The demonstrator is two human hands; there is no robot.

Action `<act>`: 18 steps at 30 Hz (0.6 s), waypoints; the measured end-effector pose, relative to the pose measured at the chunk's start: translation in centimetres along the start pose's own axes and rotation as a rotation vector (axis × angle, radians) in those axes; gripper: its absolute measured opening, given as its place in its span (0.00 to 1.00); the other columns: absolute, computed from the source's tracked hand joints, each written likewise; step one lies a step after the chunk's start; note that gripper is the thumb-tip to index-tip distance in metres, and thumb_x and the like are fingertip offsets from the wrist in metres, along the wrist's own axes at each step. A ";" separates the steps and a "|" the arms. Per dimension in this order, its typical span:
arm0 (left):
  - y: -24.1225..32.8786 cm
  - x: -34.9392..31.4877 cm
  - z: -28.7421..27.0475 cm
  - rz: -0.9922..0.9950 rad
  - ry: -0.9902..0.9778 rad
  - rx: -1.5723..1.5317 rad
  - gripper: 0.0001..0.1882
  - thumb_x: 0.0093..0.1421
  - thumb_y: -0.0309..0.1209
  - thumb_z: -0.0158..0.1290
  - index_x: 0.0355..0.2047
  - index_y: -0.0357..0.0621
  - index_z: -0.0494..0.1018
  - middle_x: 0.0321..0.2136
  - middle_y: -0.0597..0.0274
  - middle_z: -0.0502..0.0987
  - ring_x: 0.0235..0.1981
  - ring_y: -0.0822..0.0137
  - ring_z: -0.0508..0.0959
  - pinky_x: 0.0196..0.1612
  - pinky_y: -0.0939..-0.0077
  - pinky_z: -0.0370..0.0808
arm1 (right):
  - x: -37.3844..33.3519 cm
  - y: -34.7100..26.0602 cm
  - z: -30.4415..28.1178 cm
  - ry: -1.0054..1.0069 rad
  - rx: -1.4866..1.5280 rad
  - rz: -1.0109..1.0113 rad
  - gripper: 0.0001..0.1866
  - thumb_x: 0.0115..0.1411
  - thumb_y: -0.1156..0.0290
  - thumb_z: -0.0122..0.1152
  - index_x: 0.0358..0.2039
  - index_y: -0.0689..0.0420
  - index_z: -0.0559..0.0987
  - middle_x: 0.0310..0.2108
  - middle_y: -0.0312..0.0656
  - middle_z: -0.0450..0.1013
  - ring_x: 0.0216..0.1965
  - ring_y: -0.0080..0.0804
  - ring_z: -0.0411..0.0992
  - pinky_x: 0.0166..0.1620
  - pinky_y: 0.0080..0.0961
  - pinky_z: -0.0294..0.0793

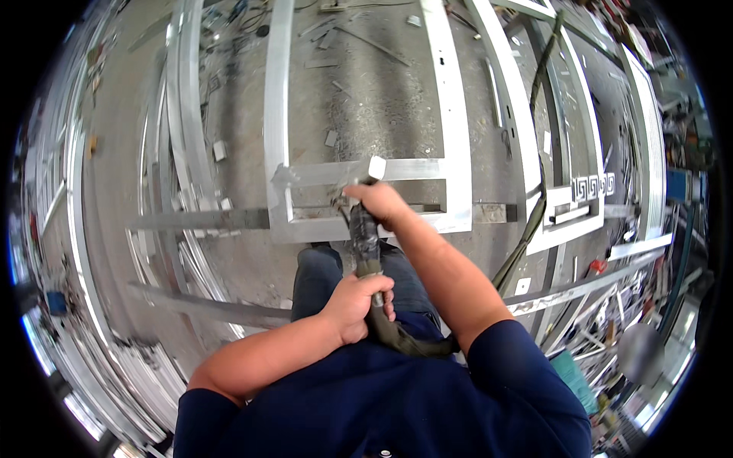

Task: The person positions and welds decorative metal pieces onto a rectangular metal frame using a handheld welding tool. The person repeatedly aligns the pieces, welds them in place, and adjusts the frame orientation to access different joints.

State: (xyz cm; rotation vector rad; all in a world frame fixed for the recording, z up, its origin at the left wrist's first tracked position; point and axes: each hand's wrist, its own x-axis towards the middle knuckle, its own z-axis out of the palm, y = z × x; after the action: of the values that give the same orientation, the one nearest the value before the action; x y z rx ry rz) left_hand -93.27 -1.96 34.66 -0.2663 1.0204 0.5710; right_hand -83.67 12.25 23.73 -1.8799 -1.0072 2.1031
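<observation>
In front of my body I hold what looks like a welding torch, with a dark, worn, tape-wrapped handle and a green sleeved cable running from its lower end. My left hand is wrapped around the lower end, where the sleeve begins. My right hand is closed at the torch's upper end, its fingertips partly hidden. Just beyond that hand a small white block-like piece shows; whether it belongs to the torch I cannot tell. Beneath lies a silvery metal frame with a crossbar near its close end.
Metal support bars run crosswise under the frame. A second frame with a patterned panel lies to the right, the green cable passing over it. Long metal profiles are stacked at left. Scraps litter the concrete floor.
</observation>
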 end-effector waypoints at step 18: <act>7.8 -0.9 -5.1 -0.445 0.081 0.463 0.08 0.64 0.29 0.58 0.35 0.43 0.70 0.26 0.60 0.75 0.24 0.66 0.76 0.32 0.62 0.77 | 1.5 10.1 8.1 0.108 1.192 0.275 0.16 0.59 0.62 0.65 0.37 0.61 0.74 0.23 0.42 0.71 0.18 0.35 0.71 0.22 0.37 0.77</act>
State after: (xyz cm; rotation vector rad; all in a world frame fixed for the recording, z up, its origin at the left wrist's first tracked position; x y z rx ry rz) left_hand -101.74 1.83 33.25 -0.0979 1.0993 -0.0839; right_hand -88.32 2.25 16.76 -1.4323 0.5270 1.9230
